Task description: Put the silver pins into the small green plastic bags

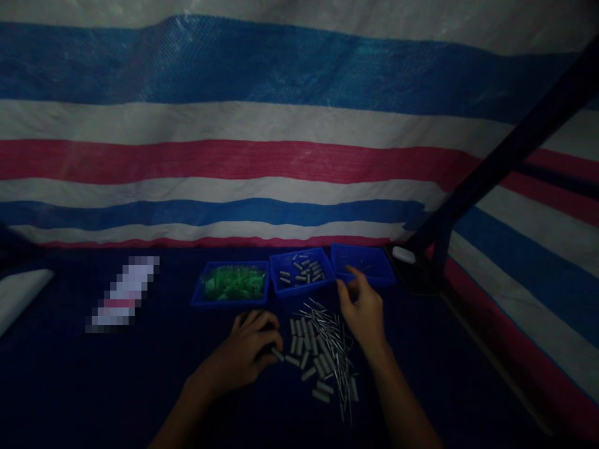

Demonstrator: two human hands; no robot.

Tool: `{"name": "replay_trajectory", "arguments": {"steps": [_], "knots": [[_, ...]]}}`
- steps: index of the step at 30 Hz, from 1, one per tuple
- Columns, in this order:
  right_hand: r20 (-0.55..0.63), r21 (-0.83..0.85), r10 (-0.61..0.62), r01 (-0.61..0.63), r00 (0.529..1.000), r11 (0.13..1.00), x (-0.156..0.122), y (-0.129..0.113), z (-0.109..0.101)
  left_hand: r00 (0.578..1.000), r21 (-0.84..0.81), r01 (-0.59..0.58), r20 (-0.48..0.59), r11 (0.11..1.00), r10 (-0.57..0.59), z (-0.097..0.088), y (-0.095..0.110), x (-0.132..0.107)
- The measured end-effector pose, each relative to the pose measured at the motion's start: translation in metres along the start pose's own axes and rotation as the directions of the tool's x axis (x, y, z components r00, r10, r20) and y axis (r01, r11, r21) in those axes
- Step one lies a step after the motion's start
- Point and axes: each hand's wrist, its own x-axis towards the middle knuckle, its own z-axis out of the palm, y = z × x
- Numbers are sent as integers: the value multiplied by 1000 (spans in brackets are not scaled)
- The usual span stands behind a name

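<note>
My left hand [255, 343] is curled at the left side of a spread of small grey cylinders [306, 337], its thumb and forefinger closed on one small grey cylinder [277, 354]. Across the right part of that spread lies a loose bundle of thin metal rods [334, 340]. My right hand [362, 305] is raised at the front edge of the right blue tray [386, 277], forefinger and thumb a little apart, with nothing visible between them. A few thin pieces, hard to make out, lie in that tray. The middle blue tray [281, 289] holds several short metal cylinders.
A left blue tray [199, 302] holds green material in clear plastic. Farther left lie a pixelated sheet [124, 293] and a white object [21, 293]. A small white object [403, 254] sits behind the right tray, near a dark frame post [440, 249]. Striped sheeting [234, 162] hangs behind.
</note>
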Motion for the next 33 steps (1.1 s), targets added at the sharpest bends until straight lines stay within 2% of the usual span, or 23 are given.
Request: {"name": "replay_trajectory", "arguments": {"steps": [2, 4, 6, 9, 11, 17, 23, 26, 30, 33], "knots": [[128, 141, -152, 134, 980, 981, -11, -16, 5, 999, -9, 20, -45, 1000, -21, 3, -1, 3], [227, 244, -286, 230, 931, 942, -21, -32, 6, 990, -38, 61, -125, 997, -65, 4, -1, 6], [339, 289, -384, 293, 859, 911, -30, -43, 7, 973, -109, 87, -205, 990, -108, 3, 0, 8], [469, 318, -462, 345, 753, 883, -37, -52, 7, 958, -236, 77, -253, 969, -137, 3, 5, 11], [499, 340, -477, 343, 724, 876, -38, -53, 9, 960, -283, 69, -241, 957, -141, 4, 9, 13], [482, 357, -466, 320, 742, 878, -35, -48, 10, 965, -335, 61, -222, 940, -141, 9, 12, 15], [468, 330, -395, 258, 791, 908, -33, -41, 16, 933, -242, -16, -353, 970, -73, 13, 7, 13], [469, 322, -371, 236, 802, 917, -34, -40, 18, 922, -195, -36, -385, 980, -43, 18, 5, 13], [470, 360, -345, 180, 812, 915, -37, -45, 16, 886, -224, -12, -454, 974, -94, 20, 7, 14], [451, 416, -361, 166, 816, 894, -37, -48, 13, 883, -268, 9, -450, 963, -133, 17, 9, 14]]}}
